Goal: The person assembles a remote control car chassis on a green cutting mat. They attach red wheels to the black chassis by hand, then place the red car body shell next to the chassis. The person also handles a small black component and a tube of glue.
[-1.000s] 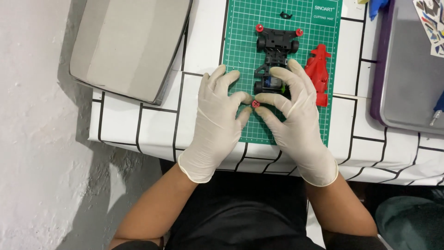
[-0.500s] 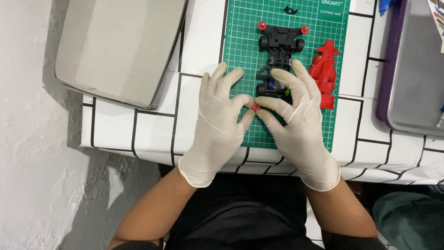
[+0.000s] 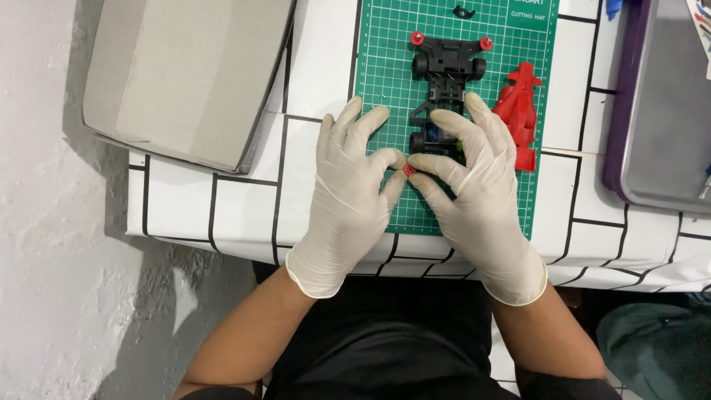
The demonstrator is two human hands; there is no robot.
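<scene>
A black toy car chassis [image 3: 446,70] with black wheels and red rollers lies on a green cutting mat [image 3: 381,52]. Both my hands wear white gloves. My left hand [image 3: 352,192] and my right hand [image 3: 478,185] meet at the near end of the chassis, fingertips pinching a small red roller [image 3: 409,170] between them. My right fingers cover the rear of the chassis. A red car body shell [image 3: 521,111] lies on the mat right of the chassis.
A grey cardboard box lid [image 3: 185,74] sits at the left on the white table with black grid lines [image 3: 222,215]. A purple-rimmed metal tray [image 3: 659,118] is at the right. A small black part [image 3: 464,12] lies at the mat's far edge.
The view has shifted slightly; my hands stay at the chassis's near end, still working the small red roller between the fingertips.
</scene>
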